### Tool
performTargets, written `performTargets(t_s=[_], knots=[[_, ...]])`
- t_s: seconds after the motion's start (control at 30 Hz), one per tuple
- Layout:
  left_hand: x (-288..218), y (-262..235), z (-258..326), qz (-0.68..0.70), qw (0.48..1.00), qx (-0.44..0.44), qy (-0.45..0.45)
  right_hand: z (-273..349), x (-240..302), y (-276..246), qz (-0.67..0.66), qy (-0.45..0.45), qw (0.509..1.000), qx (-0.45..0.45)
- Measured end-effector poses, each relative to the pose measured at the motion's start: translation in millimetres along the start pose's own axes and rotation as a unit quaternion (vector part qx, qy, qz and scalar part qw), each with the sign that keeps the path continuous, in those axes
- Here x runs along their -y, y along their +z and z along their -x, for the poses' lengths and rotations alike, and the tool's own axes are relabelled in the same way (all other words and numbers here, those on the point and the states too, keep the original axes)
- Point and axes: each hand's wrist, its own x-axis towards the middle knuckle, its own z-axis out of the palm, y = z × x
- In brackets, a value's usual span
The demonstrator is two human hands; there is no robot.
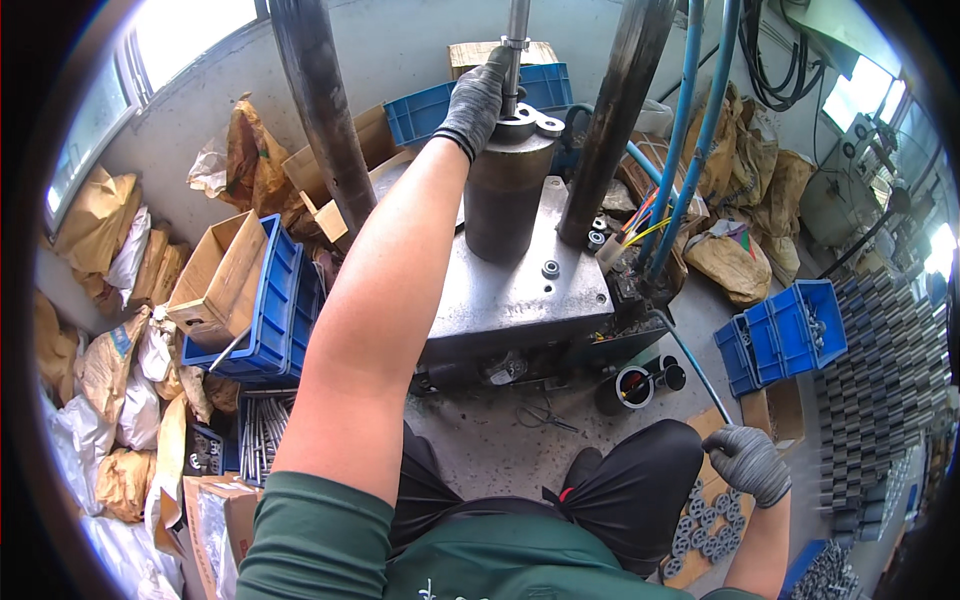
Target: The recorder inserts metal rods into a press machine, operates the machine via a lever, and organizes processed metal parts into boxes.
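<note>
My left hand (473, 108), in a grey knit glove, reaches up and forward, its fingers closed around an upright metal rod (514, 72). The rod's lower end meets a ring-shaped part (516, 128) on top of a dark steel cylinder (505, 200). Another light metal ring (549, 126) lies at the cylinder's right rim. The cylinder stands on a bare steel machine bed (480, 300), where a small round bearing-like part (551, 269) sits. Low on the right, my right hand (750, 465), gloved too, is closed on the end of a long thin lever (692, 362).
Thick dark columns (325, 110) (615, 120) flank the cylinder. Blue hoses (690, 150) run down at right. Blue crates (790, 325) and stacked metal tubes (880, 370) stand right; a blue crate with a cardboard box (222, 270) and sacks stand left. Metal rings (710, 525) lie beside my leg.
</note>
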Motion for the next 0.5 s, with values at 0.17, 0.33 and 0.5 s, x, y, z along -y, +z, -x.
performTargets(t_s=[0.17, 0.33, 0.5], knots=[[-3.2, -4.5, 1.4, -0.017, 1.000, -0.006, 0.006, -11.7, 11.3, -24.5, -0.052, 0.059, 0.996, -0.030], [-2.2, -9.4, 2.7, 0.016, 1.000, 0.020, -0.013, -20.8, 18.7, -37.8, -0.061, 0.047, 0.995, -0.059], [-3.8, -4.2, 4.8, -0.008, 1.000, 0.007, 0.007, -11.8, 5.0, -25.0, -0.016, 0.038, 0.999, 0.029]])
